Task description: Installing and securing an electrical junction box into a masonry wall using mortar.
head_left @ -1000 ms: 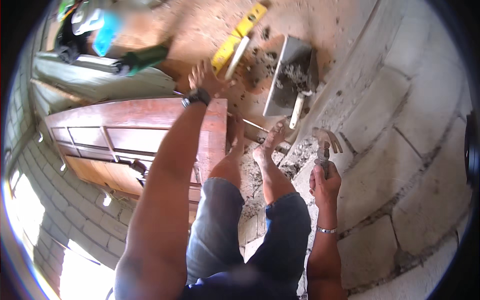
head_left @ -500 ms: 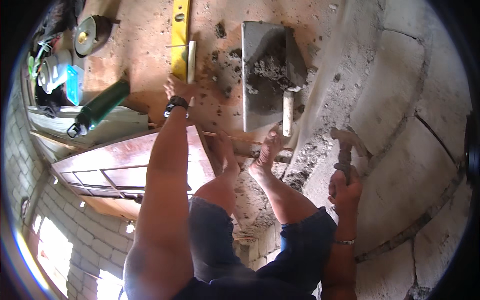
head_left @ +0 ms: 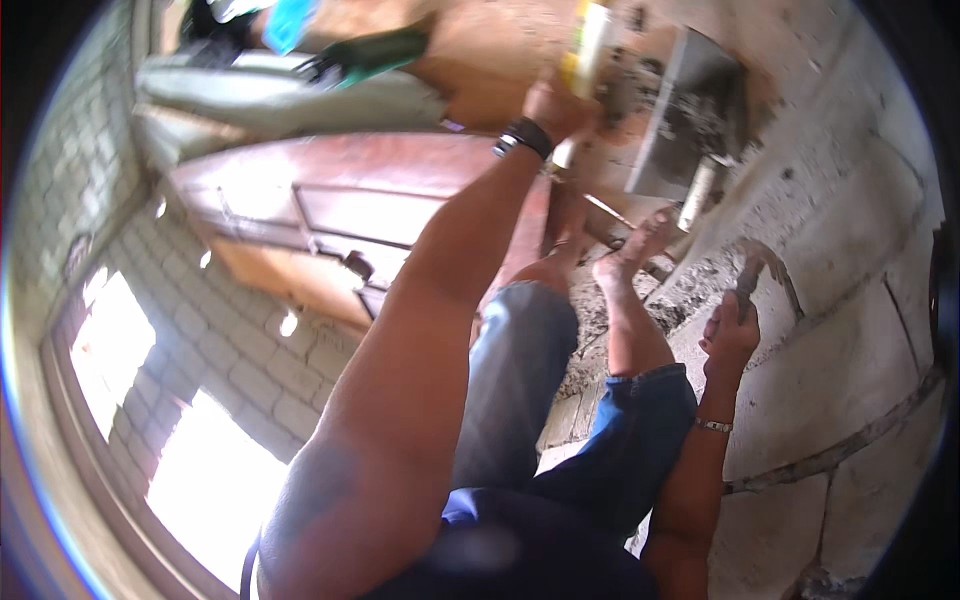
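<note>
My left hand (head_left: 562,108), wearing a dark watch, is closed around the near end of a yellow spirit level (head_left: 572,70); blur softens the fingers. A pale strip (head_left: 597,35) lies along the level, and a white end shows below the hand. Lower right, my right hand (head_left: 733,332) grips the handle of a hammer (head_left: 752,262), its head pointing away from me beside the block wall. Between the hands and farther off is a grey board (head_left: 660,135) bearing wet mortar (head_left: 705,115). A trowel with a pale handle (head_left: 698,193) rests at its right edge.
My bare feet (head_left: 632,250) stand close to the mortar board. A reddish panelled board (head_left: 400,155) lies under my left arm. Beyond it are a green bottle (head_left: 385,55) and a blue container (head_left: 288,25). Large grey blocks (head_left: 790,400) rise at right; loose rubble lies along their base.
The view has swung left, so the level, mortar board and feet appear farther right. My left hand remains at the level's end; my right hand still holds the hammer.
</note>
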`<state>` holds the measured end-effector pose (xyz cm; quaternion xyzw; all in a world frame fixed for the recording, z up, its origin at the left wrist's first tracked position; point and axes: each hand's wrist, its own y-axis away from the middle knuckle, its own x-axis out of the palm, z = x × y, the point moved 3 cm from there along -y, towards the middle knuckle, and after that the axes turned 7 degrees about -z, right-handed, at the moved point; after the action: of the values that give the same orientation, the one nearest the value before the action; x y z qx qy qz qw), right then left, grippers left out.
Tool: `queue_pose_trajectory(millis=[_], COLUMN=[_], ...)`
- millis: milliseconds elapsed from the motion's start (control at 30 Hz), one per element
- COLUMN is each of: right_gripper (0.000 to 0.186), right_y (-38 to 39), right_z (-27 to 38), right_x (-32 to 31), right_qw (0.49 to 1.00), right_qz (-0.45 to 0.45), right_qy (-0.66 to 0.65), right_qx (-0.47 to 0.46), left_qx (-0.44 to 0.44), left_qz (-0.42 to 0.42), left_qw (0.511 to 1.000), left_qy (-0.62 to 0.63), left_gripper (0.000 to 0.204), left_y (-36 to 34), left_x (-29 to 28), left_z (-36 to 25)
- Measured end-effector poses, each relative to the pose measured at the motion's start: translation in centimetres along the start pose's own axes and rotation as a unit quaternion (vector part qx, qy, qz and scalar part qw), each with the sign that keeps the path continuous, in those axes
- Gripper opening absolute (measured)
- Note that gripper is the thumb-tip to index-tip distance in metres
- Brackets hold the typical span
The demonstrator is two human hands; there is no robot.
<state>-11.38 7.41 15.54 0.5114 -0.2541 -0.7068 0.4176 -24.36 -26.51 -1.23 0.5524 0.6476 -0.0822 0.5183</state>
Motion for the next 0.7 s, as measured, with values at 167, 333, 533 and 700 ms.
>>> queue_pose_trajectory(millis=[167, 333, 533, 700], right_gripper=[0.02, 0.018, 0.028, 0.031], right_y=[6.7, 12.5, 17.3, 19.5], right_z=[1.6, 5.0, 7.9, 12.1], right_x=[-3.1, -10.6, -16.3, -16.2], right_qw=[0.996, 0.931, 0.825, 0.753], right_qz=[0.026, 0.075, 0.115, 0.162], right_qy=[0.081, 0.293, 0.525, 0.617], right_qx=[-0.037, -0.202, -0.174, -0.163], left_qx=[0.057, -0.065, -0.288, -0.391], left_qz=[0.065, 0.132, 0.096, 0.012], left_qw=[0.995, 0.989, 0.952, 0.916], left_qy=[0.054, 0.031, 0.032, 0.088], left_gripper=[0.05, 0.037, 0.041, 0.042], left_y=[13.4, 27.5, 43.4, 53.6], left_x=[-14.4, -27.6, -35.7, -36.1], left_z=[0.9, 6.1, 11.7, 13.6])
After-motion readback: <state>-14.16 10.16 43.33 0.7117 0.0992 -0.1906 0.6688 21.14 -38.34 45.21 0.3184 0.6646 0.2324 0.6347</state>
